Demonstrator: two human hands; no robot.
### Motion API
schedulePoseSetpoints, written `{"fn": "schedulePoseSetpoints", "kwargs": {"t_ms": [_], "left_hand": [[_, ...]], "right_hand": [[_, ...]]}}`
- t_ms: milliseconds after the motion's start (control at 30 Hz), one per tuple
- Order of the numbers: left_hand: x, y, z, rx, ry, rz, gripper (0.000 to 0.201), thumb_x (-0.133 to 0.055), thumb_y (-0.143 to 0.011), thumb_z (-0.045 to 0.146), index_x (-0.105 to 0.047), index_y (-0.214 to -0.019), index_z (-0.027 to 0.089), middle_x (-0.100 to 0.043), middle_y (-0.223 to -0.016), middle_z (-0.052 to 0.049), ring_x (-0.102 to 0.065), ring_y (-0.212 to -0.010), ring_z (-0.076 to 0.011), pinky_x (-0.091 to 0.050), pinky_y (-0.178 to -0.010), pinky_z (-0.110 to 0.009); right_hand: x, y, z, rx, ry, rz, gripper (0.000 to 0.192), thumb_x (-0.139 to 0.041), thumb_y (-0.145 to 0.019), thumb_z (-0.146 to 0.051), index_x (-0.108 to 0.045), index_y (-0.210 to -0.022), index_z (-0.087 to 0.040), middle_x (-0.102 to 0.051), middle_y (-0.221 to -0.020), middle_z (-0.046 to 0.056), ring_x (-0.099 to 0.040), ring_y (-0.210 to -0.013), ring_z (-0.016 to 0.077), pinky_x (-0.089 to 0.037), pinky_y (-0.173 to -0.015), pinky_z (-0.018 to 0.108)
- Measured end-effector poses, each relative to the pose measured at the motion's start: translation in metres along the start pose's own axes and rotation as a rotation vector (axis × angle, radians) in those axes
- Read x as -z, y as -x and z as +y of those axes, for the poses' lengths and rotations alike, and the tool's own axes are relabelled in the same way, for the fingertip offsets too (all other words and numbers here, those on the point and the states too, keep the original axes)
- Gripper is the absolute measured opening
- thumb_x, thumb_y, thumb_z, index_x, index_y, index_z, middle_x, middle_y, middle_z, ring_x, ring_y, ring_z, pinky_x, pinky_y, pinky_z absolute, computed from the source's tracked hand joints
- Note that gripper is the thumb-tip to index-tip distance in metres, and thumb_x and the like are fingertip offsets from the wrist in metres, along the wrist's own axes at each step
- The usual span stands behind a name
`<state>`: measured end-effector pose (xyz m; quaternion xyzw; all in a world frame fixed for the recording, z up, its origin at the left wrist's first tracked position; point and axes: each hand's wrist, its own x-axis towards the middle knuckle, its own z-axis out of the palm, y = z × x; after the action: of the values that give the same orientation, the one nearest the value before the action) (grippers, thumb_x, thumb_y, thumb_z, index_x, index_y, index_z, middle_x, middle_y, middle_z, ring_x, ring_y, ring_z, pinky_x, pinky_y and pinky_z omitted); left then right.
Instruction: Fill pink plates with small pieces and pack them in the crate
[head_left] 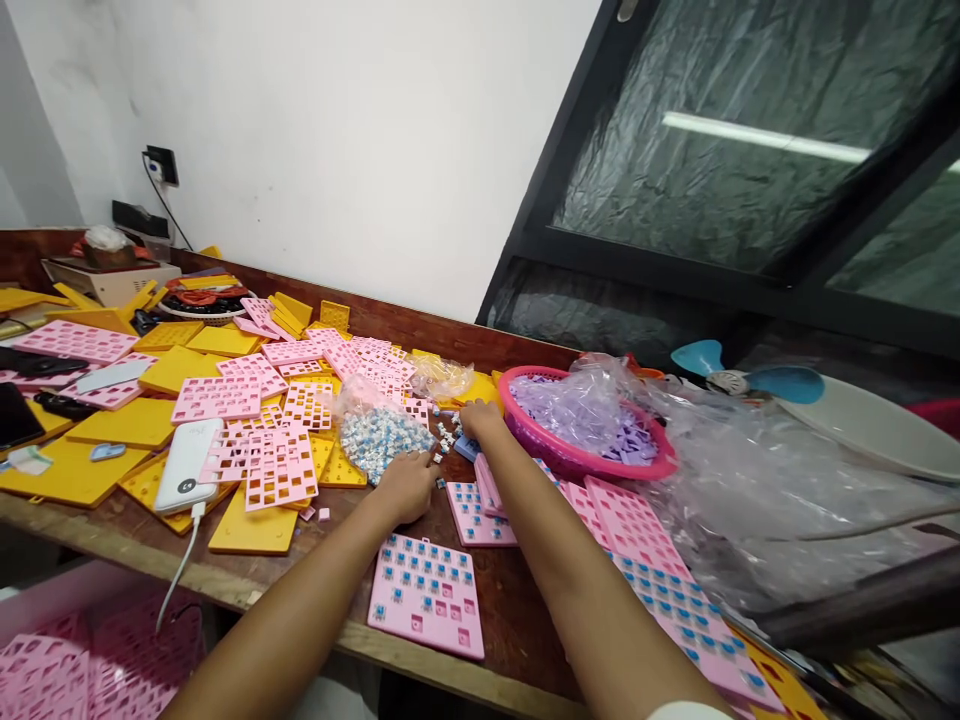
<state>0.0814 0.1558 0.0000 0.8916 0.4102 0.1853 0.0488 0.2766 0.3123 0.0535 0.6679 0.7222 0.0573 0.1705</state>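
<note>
My left hand (411,488) rests low on the table beside a clear bag (382,440) full of small blue-and-white keyboard switches. Its fingers are curled together, and what they pinch is too small to make out. Farther off, my right hand (482,420) bends down next to loose switches (447,432), its fingers drawn in and their tips hidden. In front of my left hand lies a pink plate (424,590) with rows of blue switches and several unfilled square sockets at its lower right. Another pink plate (472,520) with switches is partly covered by my right forearm.
A pink basket (517,430) of purple pieces stands to the right, near crumpled clear plastic (750,480). Yellow panels (120,422) and pink grid plates (281,468) cover the left side. A white power bank (187,465) has a cable hanging over the table edge.
</note>
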Motion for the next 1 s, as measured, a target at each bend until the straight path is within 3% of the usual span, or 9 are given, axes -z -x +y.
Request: {"fn": "schedulePoseSetpoints", "kwargs": {"t_ms": [200,333,433,500,667,800,1000], "left_hand": [[0.002,-0.001,-0.001,-0.003,-0.012,-0.007,0.030,-0.045,-0.094,0.021,-0.069,-0.113,0.021,-0.064,-0.123,-0.014,-0.058,-0.112,-0.0300,-0.044,-0.098,-0.045],[0.001,-0.001,-0.002,-0.017,-0.021,-0.014,0.031,-0.047,-0.093,0.022,-0.068,-0.116,0.023,-0.064,-0.122,-0.013,-0.059,-0.110,-0.0302,-0.045,-0.096,-0.045],[0.000,-0.001,-0.002,-0.011,-0.024,-0.004,0.031,-0.046,-0.094,0.022,-0.069,-0.115,0.022,-0.064,-0.123,-0.014,-0.059,-0.109,-0.0307,-0.046,-0.096,-0.045],[0.000,-0.001,-0.003,-0.007,-0.019,0.000,0.031,-0.047,-0.094,0.024,-0.069,-0.115,0.022,-0.063,-0.124,-0.014,-0.059,-0.109,-0.0312,-0.045,-0.096,-0.045],[0.000,-0.002,-0.004,-0.012,0.015,-0.004,0.031,-0.046,-0.094,0.023,-0.069,-0.116,0.024,-0.065,-0.119,-0.012,-0.059,-0.110,-0.0295,-0.044,-0.098,-0.044],[0.001,-0.001,-0.003,0.009,-0.005,-0.005,0.029,-0.046,-0.095,0.027,-0.071,-0.111,0.023,-0.066,-0.114,-0.012,-0.060,-0.108,-0.0292,-0.045,-0.097,-0.043],[-0.001,-0.001,-0.004,-0.008,0.013,0.002,0.029,-0.048,-0.094,0.025,-0.070,-0.111,0.022,-0.066,-0.114,-0.013,-0.061,-0.106,-0.0300,-0.046,-0.094,-0.043]], "right_hand": [[0.005,0.000,0.006,0.104,-0.053,0.021,0.037,-0.071,-0.079,-0.022,-0.074,-0.115,-0.015,-0.063,-0.130,0.020,-0.050,-0.128,0.0328,-0.036,-0.107,0.043],[0.009,0.006,0.006,0.217,-0.120,-0.016,0.025,-0.071,-0.078,-0.019,-0.079,-0.101,-0.022,-0.074,-0.109,0.009,-0.065,-0.105,0.0235,-0.046,-0.089,0.027],[0.013,0.006,0.007,0.216,-0.144,0.005,0.027,-0.067,-0.082,-0.019,-0.077,-0.107,-0.021,-0.075,-0.104,0.007,-0.067,-0.095,0.0198,-0.046,-0.080,0.023],[0.014,0.005,0.007,0.185,-0.136,0.036,0.029,-0.066,-0.083,-0.019,-0.076,-0.110,-0.018,-0.075,-0.107,0.010,-0.067,-0.098,0.0214,-0.045,-0.080,0.025],[0.013,-0.002,0.006,0.114,-0.071,0.015,0.025,-0.077,-0.072,-0.020,-0.078,-0.097,-0.016,-0.075,-0.103,0.015,-0.067,-0.102,0.0310,-0.046,-0.089,0.036],[0.007,-0.007,0.006,0.075,-0.040,0.012,0.028,-0.073,-0.076,-0.021,-0.076,-0.103,-0.013,-0.071,-0.113,0.021,-0.063,-0.112,0.0363,-0.040,-0.101,0.046],[-0.001,-0.011,-0.001,0.072,-0.076,0.012,0.032,-0.075,-0.075,-0.021,-0.076,-0.106,-0.015,-0.071,-0.117,0.019,-0.061,-0.116,0.0338,-0.039,-0.103,0.042]]}}
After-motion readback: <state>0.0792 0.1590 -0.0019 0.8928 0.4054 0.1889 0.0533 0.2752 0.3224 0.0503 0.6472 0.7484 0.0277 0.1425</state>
